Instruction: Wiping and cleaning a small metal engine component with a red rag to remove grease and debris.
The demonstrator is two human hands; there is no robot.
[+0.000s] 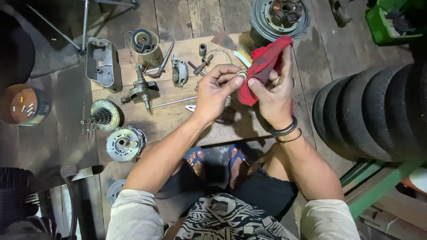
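My left hand [215, 91] pinches a small pale metal ring [242, 75] between thumb and fingertips. My right hand [273, 91] holds a red rag [262, 66] and presses it against the ring. Both hands hover above a wooden board [178, 118] strewn with engine parts. My feet in blue sandals [218, 158] show below the board.
On the board lie a crankshaft [142, 91], a gear cluster [104, 116], a round clutch part [125, 143], a metal cover [101, 63], a tin of parts [144, 44] and a wire brush [242, 55]. Stacked tyres [373, 115] stand right, a round hub [279, 15] at top, a tin [24, 106] left.
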